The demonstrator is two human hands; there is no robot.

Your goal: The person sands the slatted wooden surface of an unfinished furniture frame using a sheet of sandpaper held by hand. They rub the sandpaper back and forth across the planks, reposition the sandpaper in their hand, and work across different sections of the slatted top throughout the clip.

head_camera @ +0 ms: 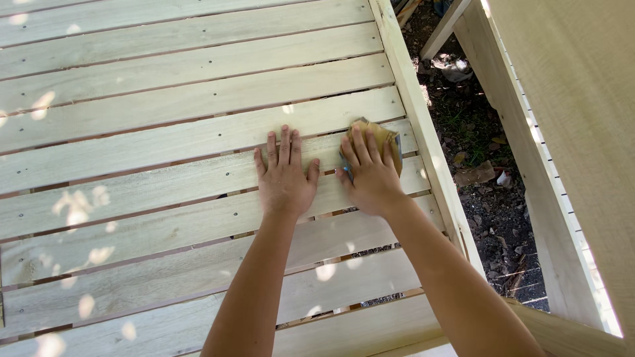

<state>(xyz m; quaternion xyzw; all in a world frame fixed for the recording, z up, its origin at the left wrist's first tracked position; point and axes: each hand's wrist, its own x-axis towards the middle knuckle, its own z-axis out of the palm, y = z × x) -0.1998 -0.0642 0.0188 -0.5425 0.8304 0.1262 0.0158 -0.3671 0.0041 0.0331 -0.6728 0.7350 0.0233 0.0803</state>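
1. Head view, hands: the left hand [284, 177] lies palm down on a pale wooden slat [165, 142], fingers straight and close together, thumb out to the side; it grips nothing. The right hand [370, 175] lies just beside it, palm down with fingers spread over a piece of tan sandpaper [387, 140], pressing it flat against the same slat rather than closing around it. Both forearms reach up from the lower edge of the picture
2. Head view, surroundings: the slats run side to side with narrow gaps between them and meet a side rail [423, 132] just right of the sandpaper. Beyond the rail lies dark ground [489, 198] strewn with dry leaves, then a second pale timber frame [529, 165]. Spots of sunlight dot the boards
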